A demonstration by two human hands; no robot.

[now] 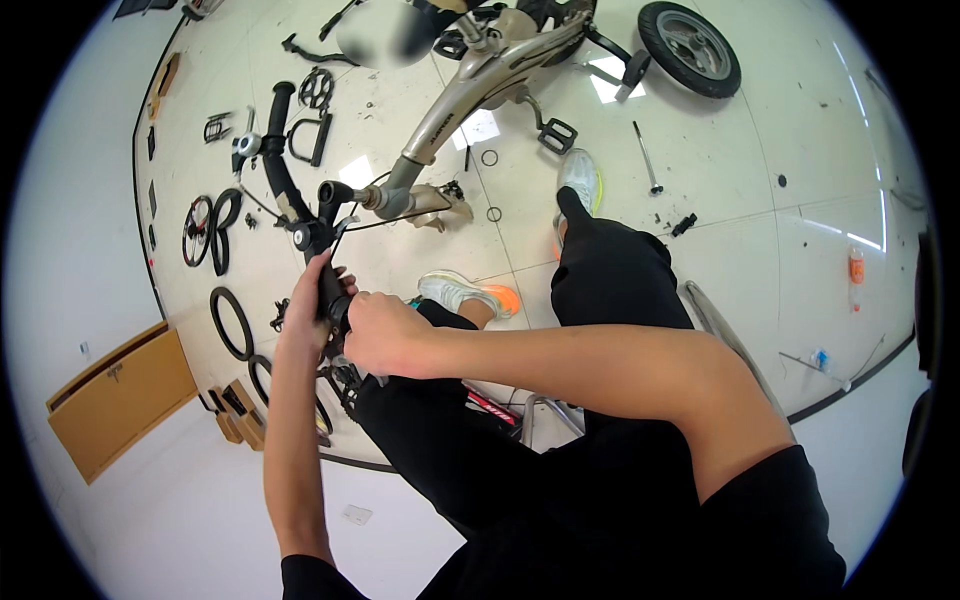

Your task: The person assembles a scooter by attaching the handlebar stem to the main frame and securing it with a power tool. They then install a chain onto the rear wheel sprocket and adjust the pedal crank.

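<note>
Head cam: handlebar (290,195) beside the left leg (425,430), left hand (306,308) wrapped round it, right hand (388,335) curled close but can't tell on what; probably stiff and swingy, so hold mid-bar.

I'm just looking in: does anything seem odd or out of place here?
Yes, two things. The plastic bottle at the far right looks out of place, being no bicycle part. And a black tyre at the left lies bare on the floor, with no wheel inside it.
</note>
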